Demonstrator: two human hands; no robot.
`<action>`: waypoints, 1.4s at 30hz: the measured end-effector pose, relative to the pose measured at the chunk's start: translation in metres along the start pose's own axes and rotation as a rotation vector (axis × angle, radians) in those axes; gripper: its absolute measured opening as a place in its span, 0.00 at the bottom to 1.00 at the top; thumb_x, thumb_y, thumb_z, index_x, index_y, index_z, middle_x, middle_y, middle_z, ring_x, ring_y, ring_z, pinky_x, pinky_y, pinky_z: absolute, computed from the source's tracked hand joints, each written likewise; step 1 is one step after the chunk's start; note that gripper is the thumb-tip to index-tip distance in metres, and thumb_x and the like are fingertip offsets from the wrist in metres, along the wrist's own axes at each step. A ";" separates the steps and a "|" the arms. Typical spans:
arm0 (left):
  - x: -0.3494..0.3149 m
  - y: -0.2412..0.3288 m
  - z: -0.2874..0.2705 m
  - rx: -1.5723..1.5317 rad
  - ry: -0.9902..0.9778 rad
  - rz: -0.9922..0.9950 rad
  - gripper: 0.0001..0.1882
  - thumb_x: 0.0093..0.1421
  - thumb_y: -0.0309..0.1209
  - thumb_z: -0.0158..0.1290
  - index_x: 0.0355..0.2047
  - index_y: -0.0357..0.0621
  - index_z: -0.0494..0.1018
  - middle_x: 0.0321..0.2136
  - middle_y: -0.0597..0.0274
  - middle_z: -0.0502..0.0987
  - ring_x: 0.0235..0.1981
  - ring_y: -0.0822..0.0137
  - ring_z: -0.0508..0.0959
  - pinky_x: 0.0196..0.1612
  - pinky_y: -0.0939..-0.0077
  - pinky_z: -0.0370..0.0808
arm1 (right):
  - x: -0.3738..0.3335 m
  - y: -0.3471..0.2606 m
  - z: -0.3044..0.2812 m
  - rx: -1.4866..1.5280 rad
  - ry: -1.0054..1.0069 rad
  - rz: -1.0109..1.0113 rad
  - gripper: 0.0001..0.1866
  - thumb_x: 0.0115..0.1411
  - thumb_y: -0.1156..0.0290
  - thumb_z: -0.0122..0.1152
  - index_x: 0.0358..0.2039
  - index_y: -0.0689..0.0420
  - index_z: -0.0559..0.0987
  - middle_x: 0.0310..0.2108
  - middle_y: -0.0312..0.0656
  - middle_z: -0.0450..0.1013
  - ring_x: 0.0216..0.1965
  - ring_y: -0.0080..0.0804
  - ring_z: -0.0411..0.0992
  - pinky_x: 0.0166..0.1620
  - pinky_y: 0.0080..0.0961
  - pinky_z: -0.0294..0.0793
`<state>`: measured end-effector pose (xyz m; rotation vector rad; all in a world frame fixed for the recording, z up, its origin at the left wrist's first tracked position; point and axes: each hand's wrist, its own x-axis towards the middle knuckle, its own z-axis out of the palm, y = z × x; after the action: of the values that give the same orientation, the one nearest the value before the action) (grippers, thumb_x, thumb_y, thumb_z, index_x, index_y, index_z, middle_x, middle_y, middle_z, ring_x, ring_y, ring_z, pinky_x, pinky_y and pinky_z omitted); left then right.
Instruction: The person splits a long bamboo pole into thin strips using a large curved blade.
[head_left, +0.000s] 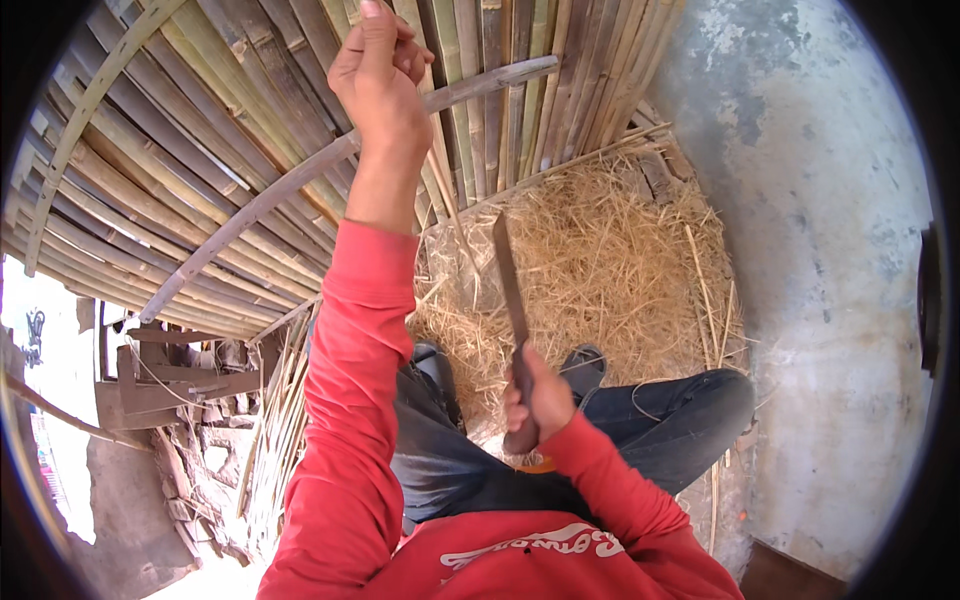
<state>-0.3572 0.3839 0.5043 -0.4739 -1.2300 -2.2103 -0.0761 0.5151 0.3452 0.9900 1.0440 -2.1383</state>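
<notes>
My left hand [378, 75] is raised at the top of the view, its fingers curled and its thumb pressed along them. A thin bamboo strip [455, 215] comes down from behind that wrist, its lower end hanging over the shavings; the grip itself is partly hidden. Low in front of my body, my right hand [540, 400] is wrapped round the dark handle of a long knife [511, 275]. The blade points up and away from me, near the strip's lower end but apart from it.
A slatted bamboo panel [270, 120] with curved crosspieces fills the far and left side. Pale shavings [590, 260] cover the floor ahead of my feet. A grey wall [810, 280] stands on the right. Several thin strips [275, 430] lean at the left.
</notes>
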 end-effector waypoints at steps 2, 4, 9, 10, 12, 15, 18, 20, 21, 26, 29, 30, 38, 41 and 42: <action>0.000 -0.001 -0.002 0.026 0.027 0.001 0.23 0.68 0.49 0.52 0.24 0.44 0.71 0.15 0.72 0.57 0.16 0.77 0.56 0.34 0.72 0.70 | -0.011 -0.024 0.008 0.017 -0.073 -0.213 0.30 0.68 0.37 0.43 0.32 0.57 0.67 0.16 0.38 0.63 0.10 0.24 0.60 0.15 0.25 0.64; 0.002 0.000 -0.001 0.043 0.047 0.018 0.23 0.68 0.49 0.52 0.24 0.44 0.71 0.15 0.72 0.57 0.16 0.77 0.56 0.34 0.72 0.70 | -0.030 -0.048 0.025 -0.008 -0.093 -0.351 0.31 0.69 0.37 0.42 0.34 0.57 0.67 0.17 0.38 0.63 0.11 0.24 0.61 0.15 0.25 0.64; -0.004 -0.003 0.009 -0.009 0.048 -0.023 0.23 0.67 0.48 0.53 0.23 0.44 0.71 0.14 0.72 0.58 0.16 0.77 0.57 0.32 0.73 0.69 | -0.042 -0.070 0.055 0.071 -0.192 -0.910 0.30 0.70 0.40 0.39 0.37 0.59 0.67 0.18 0.38 0.64 0.12 0.22 0.62 0.16 0.21 0.64; -0.005 -0.005 0.012 -0.010 0.046 -0.023 0.23 0.67 0.48 0.53 0.23 0.44 0.71 0.14 0.72 0.58 0.16 0.77 0.57 0.32 0.73 0.69 | -0.023 -0.060 0.054 0.042 -0.194 -0.989 0.28 0.71 0.43 0.38 0.36 0.59 0.68 0.17 0.35 0.64 0.12 0.22 0.62 0.16 0.21 0.63; -0.006 -0.008 0.017 -0.003 0.013 -0.015 0.23 0.67 0.48 0.54 0.23 0.43 0.71 0.14 0.72 0.59 0.15 0.78 0.57 0.31 0.74 0.68 | 0.013 -0.027 0.047 -0.125 -0.098 -0.958 0.27 0.71 0.44 0.40 0.32 0.57 0.69 0.15 0.33 0.63 0.11 0.23 0.62 0.15 0.22 0.61; -0.013 -0.001 0.028 0.083 -0.016 -0.011 0.23 0.68 0.48 0.53 0.22 0.43 0.71 0.13 0.73 0.58 0.14 0.78 0.56 0.30 0.75 0.68 | 0.075 0.039 0.011 -0.298 -0.053 -0.529 0.27 0.70 0.44 0.44 0.27 0.55 0.68 0.13 0.33 0.62 0.10 0.24 0.61 0.14 0.23 0.61; -0.013 -0.004 0.025 0.056 -0.001 -0.012 0.23 0.69 0.47 0.52 0.23 0.42 0.71 0.13 0.73 0.58 0.15 0.78 0.56 0.29 0.76 0.67 | 0.099 0.060 -0.010 -0.278 0.129 -0.294 0.25 0.69 0.45 0.47 0.24 0.53 0.67 0.13 0.35 0.61 0.09 0.27 0.59 0.15 0.25 0.61; -0.010 0.003 0.015 0.012 0.026 0.004 0.23 0.69 0.47 0.52 0.23 0.42 0.70 0.14 0.72 0.57 0.16 0.78 0.57 0.29 0.76 0.68 | 0.076 0.026 -0.006 -0.041 0.116 -0.119 0.21 0.67 0.50 0.54 0.26 0.53 0.68 0.14 0.35 0.62 0.09 0.26 0.59 0.15 0.25 0.61; -0.007 0.002 0.010 0.011 0.027 0.001 0.23 0.69 0.47 0.52 0.23 0.42 0.70 0.14 0.72 0.57 0.16 0.78 0.57 0.29 0.76 0.68 | 0.070 0.016 -0.002 -0.040 0.119 -0.118 0.21 0.67 0.50 0.54 0.26 0.53 0.68 0.14 0.35 0.62 0.09 0.26 0.59 0.15 0.25 0.61; 0.000 0.002 0.002 0.012 0.069 0.024 0.24 0.69 0.48 0.51 0.23 0.42 0.70 0.15 0.72 0.57 0.16 0.77 0.55 0.32 0.72 0.70 | 0.026 -0.040 0.028 -0.074 0.012 -0.592 0.14 0.64 0.61 0.62 0.31 0.56 0.69 0.15 0.34 0.63 0.10 0.23 0.61 0.14 0.25 0.62; -0.002 0.007 -0.005 0.016 0.056 0.028 0.24 0.69 0.48 0.52 0.22 0.43 0.69 0.15 0.73 0.57 0.16 0.77 0.55 0.34 0.72 0.70 | 0.023 -0.043 0.047 -0.013 -0.059 -0.768 0.12 0.63 0.66 0.63 0.29 0.57 0.70 0.14 0.33 0.64 0.12 0.23 0.64 0.16 0.26 0.62; -0.003 0.006 -0.002 0.015 0.062 0.017 0.24 0.69 0.48 0.52 0.22 0.43 0.69 0.15 0.73 0.57 0.16 0.77 0.55 0.33 0.73 0.70 | 0.044 -0.032 0.041 -0.128 0.025 -0.889 0.12 0.63 0.66 0.63 0.28 0.58 0.72 0.15 0.33 0.65 0.13 0.23 0.65 0.18 0.27 0.63; -0.010 -0.003 0.006 -0.096 0.091 0.020 0.27 0.67 0.49 0.54 0.17 0.46 0.66 0.14 0.73 0.59 0.15 0.78 0.56 0.24 0.78 0.63 | 0.162 0.092 -0.045 -0.339 0.203 -0.195 0.11 0.62 0.66 0.60 0.26 0.57 0.73 0.13 0.36 0.64 0.12 0.30 0.65 0.17 0.32 0.65; -0.008 -0.001 -0.020 -0.050 0.192 0.037 0.27 0.68 0.49 0.53 0.16 0.46 0.64 0.14 0.72 0.58 0.15 0.77 0.56 0.23 0.77 0.63 | 0.124 0.067 -0.045 -0.182 0.209 -0.098 0.09 0.61 0.67 0.61 0.28 0.56 0.72 0.15 0.37 0.65 0.12 0.29 0.64 0.16 0.32 0.66; -0.007 0.004 -0.022 -0.048 0.225 0.002 0.27 0.68 0.48 0.53 0.16 0.46 0.64 0.15 0.72 0.59 0.15 0.77 0.56 0.22 0.77 0.62 | 0.114 0.053 -0.042 -0.182 0.216 -0.135 0.10 0.61 0.66 0.60 0.29 0.57 0.72 0.15 0.37 0.65 0.12 0.29 0.64 0.16 0.33 0.65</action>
<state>-0.3500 0.3652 0.4922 -0.2362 -1.0592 -2.2255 -0.0872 0.5028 0.2138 1.1065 1.4196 -2.0292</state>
